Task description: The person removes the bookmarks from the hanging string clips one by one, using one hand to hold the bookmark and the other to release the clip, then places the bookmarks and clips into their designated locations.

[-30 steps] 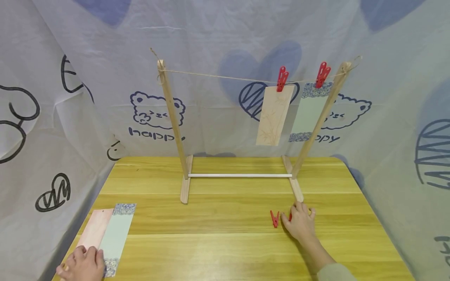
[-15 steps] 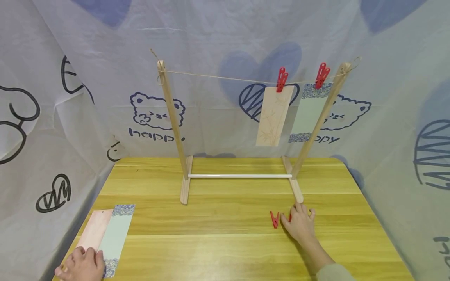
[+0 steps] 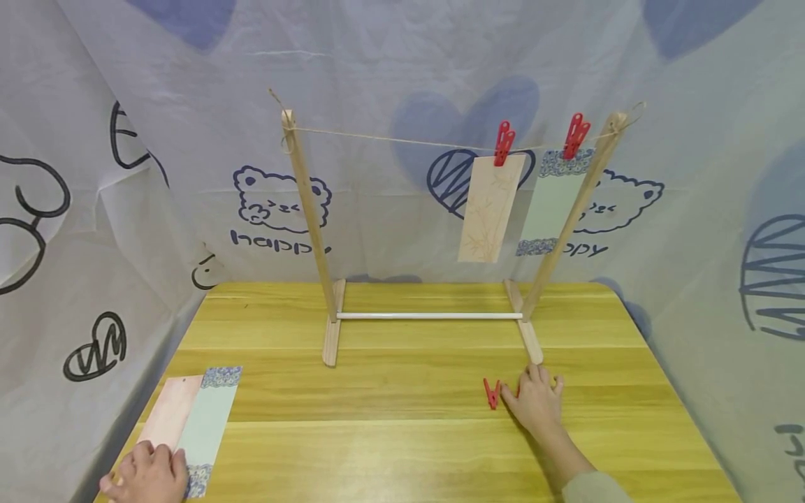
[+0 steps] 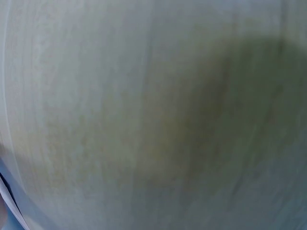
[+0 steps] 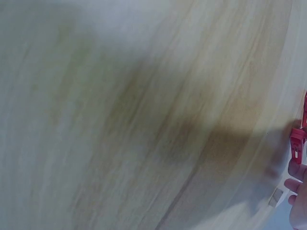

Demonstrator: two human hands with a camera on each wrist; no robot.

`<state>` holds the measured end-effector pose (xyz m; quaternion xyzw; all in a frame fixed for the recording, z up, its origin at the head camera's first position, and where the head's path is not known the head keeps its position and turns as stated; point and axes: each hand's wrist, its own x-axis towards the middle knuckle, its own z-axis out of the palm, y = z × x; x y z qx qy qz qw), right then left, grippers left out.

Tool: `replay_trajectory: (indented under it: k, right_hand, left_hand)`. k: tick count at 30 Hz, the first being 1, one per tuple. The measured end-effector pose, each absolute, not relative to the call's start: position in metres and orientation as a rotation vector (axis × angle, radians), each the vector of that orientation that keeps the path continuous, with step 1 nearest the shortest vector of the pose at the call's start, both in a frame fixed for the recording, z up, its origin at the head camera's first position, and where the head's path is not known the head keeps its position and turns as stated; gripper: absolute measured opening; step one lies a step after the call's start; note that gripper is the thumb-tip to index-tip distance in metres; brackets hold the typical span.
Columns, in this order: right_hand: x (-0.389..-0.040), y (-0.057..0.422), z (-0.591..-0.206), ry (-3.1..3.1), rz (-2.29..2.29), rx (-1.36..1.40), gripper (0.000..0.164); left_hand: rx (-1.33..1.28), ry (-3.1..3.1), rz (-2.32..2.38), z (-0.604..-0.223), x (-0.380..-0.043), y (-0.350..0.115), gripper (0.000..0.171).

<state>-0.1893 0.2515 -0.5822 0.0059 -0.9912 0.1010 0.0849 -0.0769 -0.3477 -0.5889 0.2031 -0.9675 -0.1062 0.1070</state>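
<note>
1. Barely anything has moved since earlier: my right hand (image 3: 539, 404), lower right of the frame, touches a clip (image 5: 298, 137); whether pinched, I cannot tell.
2. Squeezing its handle ends squarely should work best.
3. My left hand (image 3: 151, 475), lower left, rests loosely on paper strips (image 3: 209, 416).

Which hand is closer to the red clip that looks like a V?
Right. The right hand is just beside the V-shaped red clip; the left hand is far across the table, at the pink card.
</note>
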Motion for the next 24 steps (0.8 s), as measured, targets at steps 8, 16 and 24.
replay_trajectory:
  k: [8, 16, 24]
  right_hand:
    - [-0.191, 0.252, -0.585, -2.978, 0.276, -0.004, 0.047]
    - [-0.192, 0.254, -0.588, -2.995, 0.275, -0.018, 0.051]
    - [-0.191, 0.254, -0.586, -3.007, 0.275, -0.017, 0.049]
  left_hand:
    - [0.508, -2.835, -0.264, -0.594, -0.076, -0.35, 0.025]
    - [0.417, -2.856, -0.193, -0.595, -0.075, -0.351, 0.021]
    - [0.331, -2.71, -0.141, -0.605, -0.072, -0.351, 0.03]
